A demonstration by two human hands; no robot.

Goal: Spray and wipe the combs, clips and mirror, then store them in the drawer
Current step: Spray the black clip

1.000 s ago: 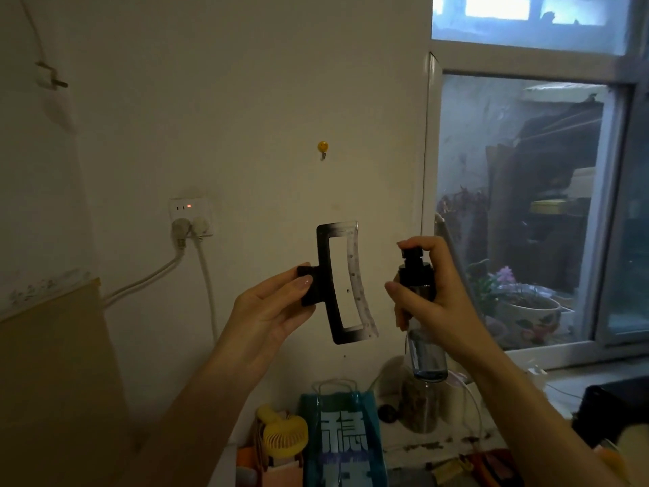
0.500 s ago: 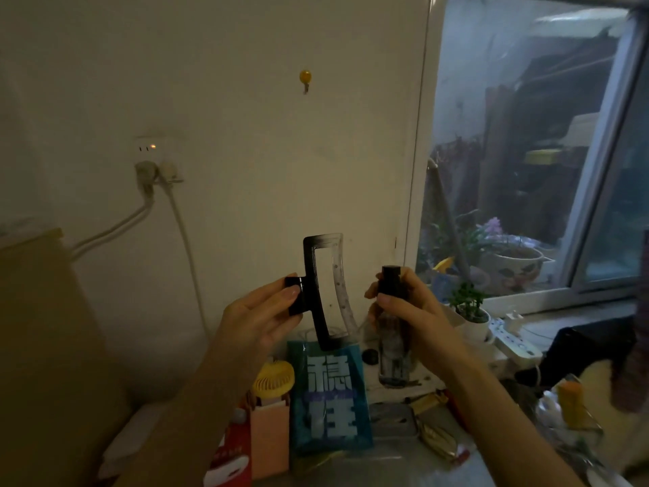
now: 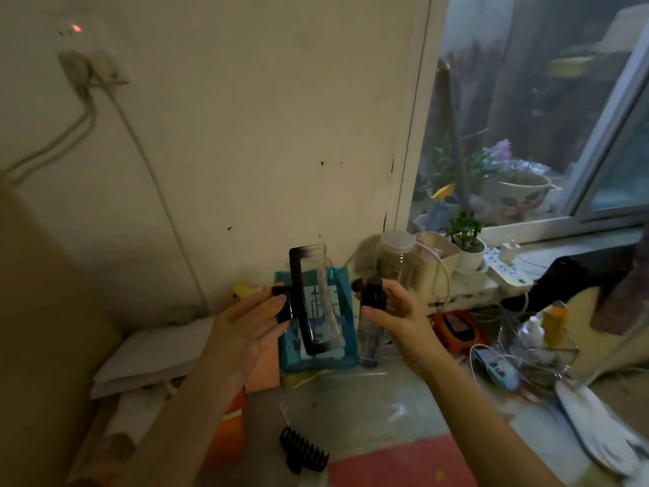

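At centre frame we find the left hand [image 3: 246, 323] pinching the large hair clip [image 3: 313, 298] upright by its hinge, the right hand [image 3: 397, 312] wrapped round the spray bottle [image 3: 371, 321] just beside it. Both have dropped from wall height toward the cluttered tabletop [image 3: 379, 409] within the last second; we judge spraying finished and wiping due. A second black clip [image 3: 302, 451] lies at lower centre.

A large rectangular hair clip [image 3: 310, 298], black fading to clear, stood upright in the air beside a dark-capped clear spray bottle [image 3: 370, 319]. A black claw clip [image 3: 302, 453] lay on the worktop.
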